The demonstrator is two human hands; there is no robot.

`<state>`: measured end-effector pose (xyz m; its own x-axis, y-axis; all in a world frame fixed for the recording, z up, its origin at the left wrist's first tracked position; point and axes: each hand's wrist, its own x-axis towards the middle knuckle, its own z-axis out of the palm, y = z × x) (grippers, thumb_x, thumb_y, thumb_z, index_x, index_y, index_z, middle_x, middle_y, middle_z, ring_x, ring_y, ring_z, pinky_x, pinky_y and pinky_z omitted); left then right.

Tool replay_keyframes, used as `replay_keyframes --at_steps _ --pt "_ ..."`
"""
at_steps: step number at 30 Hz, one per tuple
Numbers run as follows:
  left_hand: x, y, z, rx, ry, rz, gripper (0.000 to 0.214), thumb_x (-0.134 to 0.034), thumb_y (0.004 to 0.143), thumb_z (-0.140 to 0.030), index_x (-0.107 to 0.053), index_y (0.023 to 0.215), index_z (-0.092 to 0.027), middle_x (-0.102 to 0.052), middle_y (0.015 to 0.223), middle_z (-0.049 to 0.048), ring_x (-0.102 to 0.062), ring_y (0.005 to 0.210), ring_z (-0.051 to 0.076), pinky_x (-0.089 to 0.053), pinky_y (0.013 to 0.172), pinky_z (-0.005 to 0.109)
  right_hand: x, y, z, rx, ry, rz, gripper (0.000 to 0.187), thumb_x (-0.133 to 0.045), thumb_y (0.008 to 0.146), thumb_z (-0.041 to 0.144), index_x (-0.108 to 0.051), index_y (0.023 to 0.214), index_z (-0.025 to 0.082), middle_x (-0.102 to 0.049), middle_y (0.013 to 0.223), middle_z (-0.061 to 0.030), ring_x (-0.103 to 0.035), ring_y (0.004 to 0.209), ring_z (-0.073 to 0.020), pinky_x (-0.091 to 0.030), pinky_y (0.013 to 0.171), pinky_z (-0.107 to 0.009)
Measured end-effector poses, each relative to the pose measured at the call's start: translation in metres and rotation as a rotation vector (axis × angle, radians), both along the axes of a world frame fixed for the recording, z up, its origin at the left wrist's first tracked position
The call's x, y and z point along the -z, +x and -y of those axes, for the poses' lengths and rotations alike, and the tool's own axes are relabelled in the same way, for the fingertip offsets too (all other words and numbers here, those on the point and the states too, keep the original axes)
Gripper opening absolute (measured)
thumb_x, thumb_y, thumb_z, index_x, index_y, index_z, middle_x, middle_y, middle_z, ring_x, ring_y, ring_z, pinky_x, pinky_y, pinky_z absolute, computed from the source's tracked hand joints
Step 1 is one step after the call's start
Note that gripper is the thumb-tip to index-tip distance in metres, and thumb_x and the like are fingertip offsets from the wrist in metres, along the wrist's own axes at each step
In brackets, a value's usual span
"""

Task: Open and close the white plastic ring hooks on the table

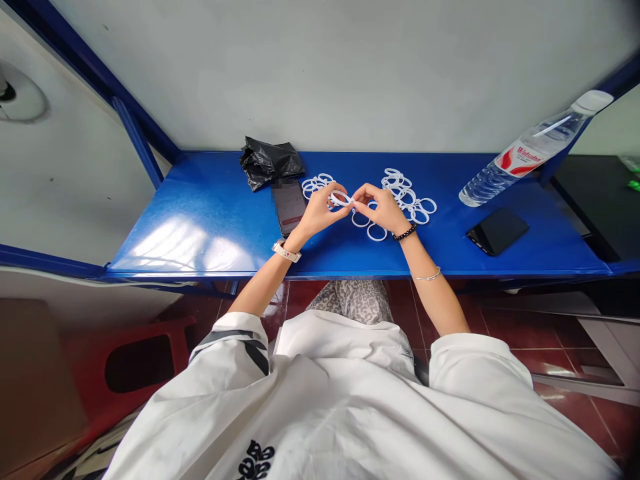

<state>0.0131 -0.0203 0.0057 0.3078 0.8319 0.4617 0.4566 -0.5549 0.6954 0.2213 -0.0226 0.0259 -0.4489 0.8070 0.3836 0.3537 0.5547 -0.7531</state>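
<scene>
My left hand [323, 208] is closed around a white ring [340, 198] above the blue table. The fingertips of my right hand [381, 208] pinch at the ring's right side, where the two hands meet; exactly what lies between those fingertips is too small to make out. Beyond and beside my right hand lies a pile of white rings [407, 197], some overlapping. A smaller group of white rings [319, 181] rests just behind my left hand. Another white ring [377, 231] lies flat below my right hand.
A crumpled black plastic bag [273, 162] lies at the back, with a phone [290, 210] in front of it, left of my hands. To the right stand a water bottle [535, 150] and a dark phone [497, 231]. The blue table [225, 200] meets a grey wall.
</scene>
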Motion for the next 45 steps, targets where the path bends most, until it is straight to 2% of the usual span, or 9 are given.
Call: replay_keyframes --at_steps 5,15,27,32,45 --pt "-0.002 0.0 0.002 0.026 0.025 -0.01 0.023 -0.077 0.087 -0.036 -0.066 0.099 -0.02 -0.077 0.098 0.0055 -0.073 0.088 0.02 -0.058 0.08 0.033 0.001 0.001 -0.001 -0.012 0.013 0.019 0.015 -0.067 0.093 0.039 -0.063 0.09 0.024 -0.072 0.084 -0.0037 -0.068 0.076 -0.0216 -0.058 0.077 -0.038" --pt "0.001 0.0 0.002 0.073 0.006 0.046 0.023 -0.071 0.093 -0.04 -0.063 0.097 -0.02 -0.074 0.088 0.0039 -0.07 0.079 0.016 -0.055 0.074 0.027 0.004 -0.003 0.0 -0.006 0.046 0.008 0.012 -0.065 0.091 0.034 -0.062 0.089 0.023 -0.07 0.082 -0.0031 -0.065 0.074 -0.0196 -0.056 0.075 -0.036" --pt "0.01 -0.001 -0.003 0.082 0.007 0.048 0.021 -0.07 0.093 -0.038 -0.062 0.098 -0.02 -0.069 0.082 0.0015 -0.064 0.074 0.014 -0.052 0.071 0.027 0.005 -0.003 -0.002 -0.011 0.01 0.024 0.029 -0.063 0.095 0.051 -0.064 0.091 0.023 -0.075 0.085 -0.0055 -0.067 0.076 -0.021 -0.057 0.076 -0.037" --pt "0.011 -0.001 -0.004 0.107 0.019 0.039 0.021 -0.07 0.093 -0.038 -0.061 0.098 -0.02 -0.063 0.075 -0.0015 -0.057 0.066 0.012 -0.047 0.064 0.025 0.004 -0.004 -0.001 -0.012 0.032 0.018 0.025 -0.062 0.095 0.046 -0.062 0.088 0.023 -0.074 0.084 -0.0056 -0.067 0.074 -0.0209 -0.056 0.074 -0.036" --pt "0.012 0.0 -0.004 0.126 0.07 0.065 0.019 -0.071 0.093 -0.037 -0.06 0.097 -0.022 -0.054 0.072 -0.003 -0.049 0.064 0.012 -0.042 0.062 0.026 0.003 -0.003 0.0 0.001 0.055 0.046 0.018 -0.061 0.096 0.037 -0.057 0.084 0.024 -0.068 0.073 -0.0026 -0.065 0.067 -0.0207 -0.054 0.07 -0.035"
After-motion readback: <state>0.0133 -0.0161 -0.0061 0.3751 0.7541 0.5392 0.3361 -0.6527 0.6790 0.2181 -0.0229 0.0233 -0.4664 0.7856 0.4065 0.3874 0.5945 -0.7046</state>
